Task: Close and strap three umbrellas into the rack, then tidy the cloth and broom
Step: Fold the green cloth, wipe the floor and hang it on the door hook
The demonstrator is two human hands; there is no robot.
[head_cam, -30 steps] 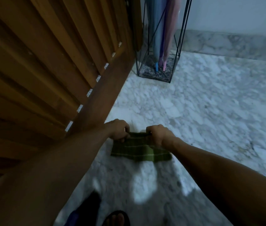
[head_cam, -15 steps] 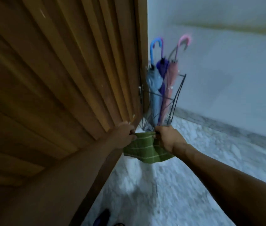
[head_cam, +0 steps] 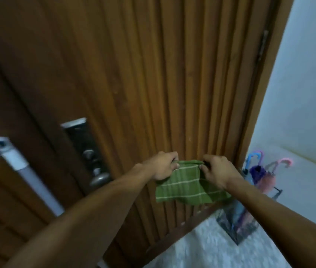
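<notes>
Wooden slats of the door (head_cam: 134, 78) fill most of what stands before us, a pale wall (head_cam: 306, 105) at its right edge. Low in the corner, on the marble floor (head_cam: 201, 246), the wire rack (head_cam: 236, 227) holds the umbrellas (head_cam: 259, 175) upright, closed. Held up in the air before the door hangs the green checked cloth (head_cam: 184, 186) — left hand (head_cam: 163, 167) and right hand (head_cam: 217, 173) each pinching a top corner. It looks light and limp, so the corners seem the place to hold it — anywhere else would probably let it sag.

Green cloth (head_cam: 184, 185) between two hands (head_cam: 190, 168)
</notes>
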